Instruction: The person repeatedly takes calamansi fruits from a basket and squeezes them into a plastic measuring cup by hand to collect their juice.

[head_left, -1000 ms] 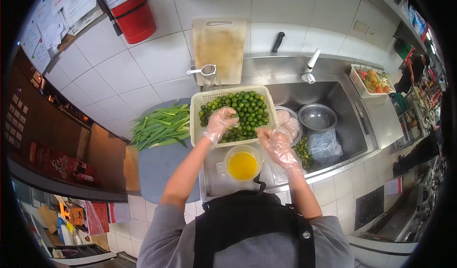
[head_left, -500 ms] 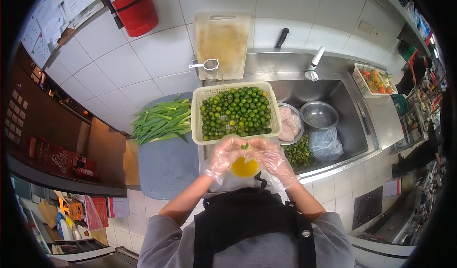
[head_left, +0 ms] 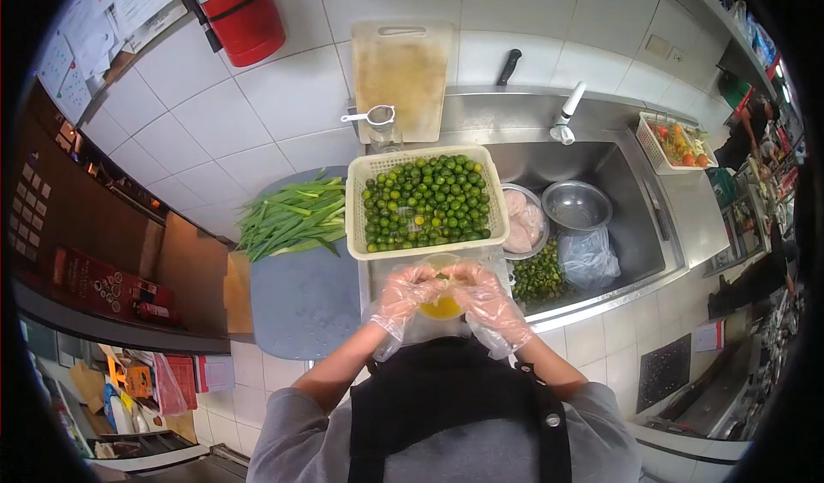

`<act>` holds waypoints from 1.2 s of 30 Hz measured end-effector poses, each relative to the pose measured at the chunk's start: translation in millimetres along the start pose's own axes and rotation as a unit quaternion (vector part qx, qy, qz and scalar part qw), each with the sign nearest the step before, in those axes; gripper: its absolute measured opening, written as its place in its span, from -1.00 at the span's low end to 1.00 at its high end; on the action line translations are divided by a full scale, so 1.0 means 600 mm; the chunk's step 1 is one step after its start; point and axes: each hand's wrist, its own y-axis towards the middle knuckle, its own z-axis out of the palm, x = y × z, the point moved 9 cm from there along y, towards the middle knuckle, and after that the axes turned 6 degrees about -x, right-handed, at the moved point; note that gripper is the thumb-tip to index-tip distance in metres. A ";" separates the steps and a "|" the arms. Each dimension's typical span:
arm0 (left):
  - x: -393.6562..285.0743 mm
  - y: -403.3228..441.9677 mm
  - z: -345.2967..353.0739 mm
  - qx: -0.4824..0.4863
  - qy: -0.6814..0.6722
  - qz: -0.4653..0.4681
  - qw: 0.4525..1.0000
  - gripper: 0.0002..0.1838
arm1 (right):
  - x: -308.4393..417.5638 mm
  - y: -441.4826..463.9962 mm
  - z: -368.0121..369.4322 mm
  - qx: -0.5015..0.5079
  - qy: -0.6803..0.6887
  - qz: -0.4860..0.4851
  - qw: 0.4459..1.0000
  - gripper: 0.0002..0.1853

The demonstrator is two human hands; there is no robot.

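Observation:
Both my hands wear clear plastic gloves and meet over a container of yellow juice (head_left: 441,308). My left hand (head_left: 407,295) and my right hand (head_left: 487,301) have their fingers closed together on a small green calamansi piece (head_left: 442,277), mostly hidden by the fingertips. Just beyond the hands, a cream plastic basket (head_left: 354,208) holds many whole calamansi (head_left: 429,200), mostly green with a few yellowish. To the right, a pile of cut calamansi (head_left: 538,275) lies in the sink.
Long green leaves (head_left: 292,212) lie on a grey board (head_left: 305,311) at left. The steel sink (head_left: 635,170) holds a bowl of pale meat (head_left: 522,221), a metal bowl (head_left: 577,206) and a plastic bag (head_left: 588,260). A cutting board (head_left: 401,79) leans on the wall. Another person (head_left: 745,131) stands far right.
My hands have come slightly lower and closer in over the juice container, and the green piece now shows less between the fingers. The person at far right has come more into view.

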 end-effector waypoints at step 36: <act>-0.040 -0.007 0.021 -0.074 0.370 0.282 0.882 -0.74 | -0.067 0.028 -0.009 0.008 -0.211 0.018 0.977 -0.80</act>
